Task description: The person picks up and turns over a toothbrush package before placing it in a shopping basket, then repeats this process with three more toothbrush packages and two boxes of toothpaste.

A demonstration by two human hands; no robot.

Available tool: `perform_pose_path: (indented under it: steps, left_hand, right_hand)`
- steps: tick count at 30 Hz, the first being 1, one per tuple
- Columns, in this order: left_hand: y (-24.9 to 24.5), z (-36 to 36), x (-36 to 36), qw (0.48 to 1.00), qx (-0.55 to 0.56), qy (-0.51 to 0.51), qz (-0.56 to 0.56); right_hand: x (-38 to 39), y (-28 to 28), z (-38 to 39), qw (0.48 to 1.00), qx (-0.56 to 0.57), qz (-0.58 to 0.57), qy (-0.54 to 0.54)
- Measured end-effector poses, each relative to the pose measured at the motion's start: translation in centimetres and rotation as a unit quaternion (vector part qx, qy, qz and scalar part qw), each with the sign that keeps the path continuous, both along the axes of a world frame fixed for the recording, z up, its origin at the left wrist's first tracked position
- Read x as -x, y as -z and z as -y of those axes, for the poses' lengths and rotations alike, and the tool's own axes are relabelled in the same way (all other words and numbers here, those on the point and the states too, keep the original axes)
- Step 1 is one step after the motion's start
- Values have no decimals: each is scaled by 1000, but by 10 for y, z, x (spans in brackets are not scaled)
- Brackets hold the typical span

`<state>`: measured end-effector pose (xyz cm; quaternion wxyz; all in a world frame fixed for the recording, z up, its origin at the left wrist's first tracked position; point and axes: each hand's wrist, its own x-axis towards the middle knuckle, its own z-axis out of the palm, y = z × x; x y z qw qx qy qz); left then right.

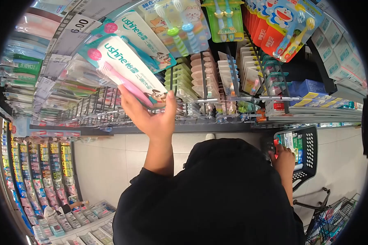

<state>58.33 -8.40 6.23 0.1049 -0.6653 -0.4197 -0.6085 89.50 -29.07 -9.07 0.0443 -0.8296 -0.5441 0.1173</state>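
My left hand (151,116) is raised to the display rack, its thumb and fingers pinching the lower edge of a packaged pink toothbrush (129,69). The pack is tilted, white and teal, with "ushine" on its front. Just behind it hangs a matching teal toothbrush pack (151,45). Low on the right, my right hand (283,158) is closed at the near-left side of a black shopping basket (310,149). Its fingertips are partly hidden, beside something red. Green and white packages (296,145) lie in the basket.
Children's toothbrush packs (178,24) and blue-and-red cartoon packs (288,26) hang from the rack. Wire hooks (216,99) jut out toward me. A wire cart (335,220) stands at lower right. Another person's arm (79,204) shows by the lower-left shelves.
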Motion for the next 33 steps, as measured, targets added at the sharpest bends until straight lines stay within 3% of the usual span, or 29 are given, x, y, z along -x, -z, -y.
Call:
perform_pose_path:
  steps: [16,19,25,33]
  left_hand:
    - [-11,1,-6,1000,18,12,18]
    - [-10,1,-1,999,5,-22,-25]
    - [-13,3,-7,992,49,81,79]
    - [-14,-2,-8,992,49,98,59]
  right_hand:
    - [0,-2,0,1000,2,-7,1]
    - [0,-2,1,1000,3,-15,3]
    - [0,-3,-1,1000,17,-23,10]
    - [-1,1,0,999,-31,-5,3]
